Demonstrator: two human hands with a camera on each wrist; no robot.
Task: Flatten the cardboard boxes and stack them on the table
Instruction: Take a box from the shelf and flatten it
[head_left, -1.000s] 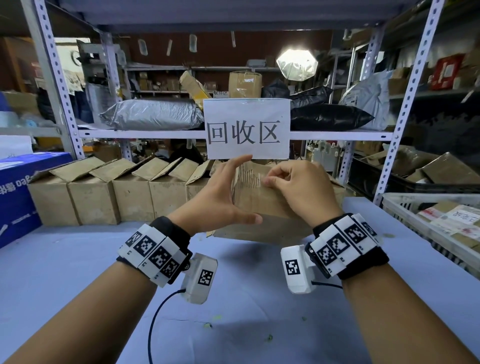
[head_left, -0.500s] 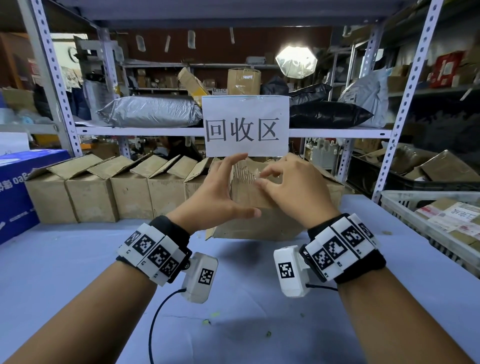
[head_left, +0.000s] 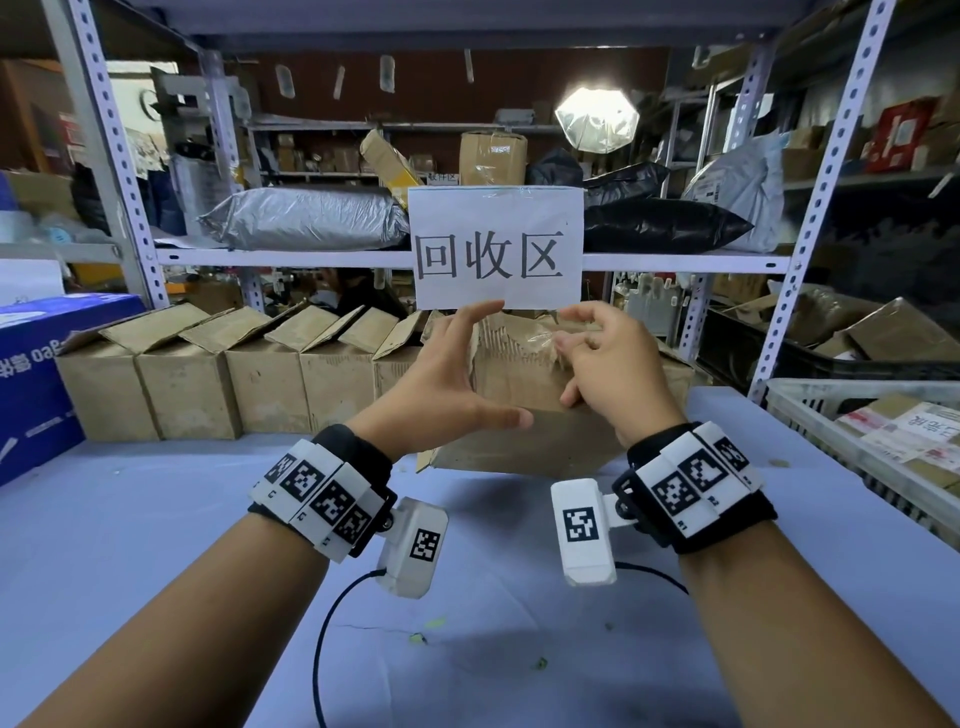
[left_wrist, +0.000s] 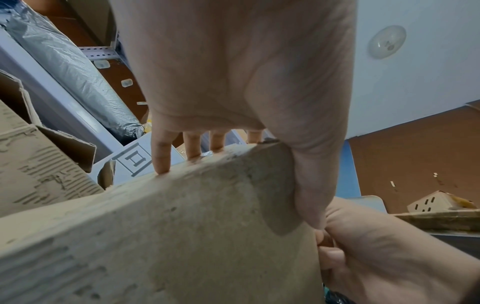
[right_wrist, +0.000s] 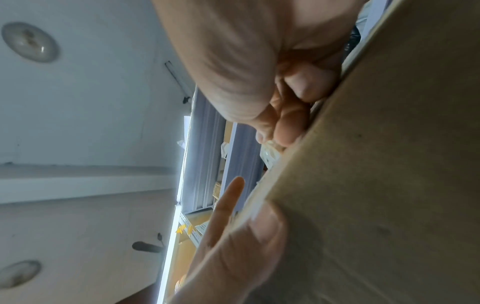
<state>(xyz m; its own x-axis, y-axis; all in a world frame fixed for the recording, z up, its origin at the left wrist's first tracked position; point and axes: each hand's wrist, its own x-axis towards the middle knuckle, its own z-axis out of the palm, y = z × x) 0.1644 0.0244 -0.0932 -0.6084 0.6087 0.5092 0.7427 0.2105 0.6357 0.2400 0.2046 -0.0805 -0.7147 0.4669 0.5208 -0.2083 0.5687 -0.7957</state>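
Open worktop (head_left: 171, 561) is left across the lower frame. The centre is blocked by the held cardboard box (head_left: 519, 400). The left is walled off by a row of open boxes (head_left: 234, 384) and a blue carton (head_left: 31, 395), the right edge by a white crate (head_left: 831, 415). Headroom is capped by the shelf beam (head_left: 285, 258) and paper sign (head_left: 496, 247).

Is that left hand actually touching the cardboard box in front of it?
Touching. The left wrist view shows the left hand with its thumb flat on the cardboard box and fingertips meeting its top edge.
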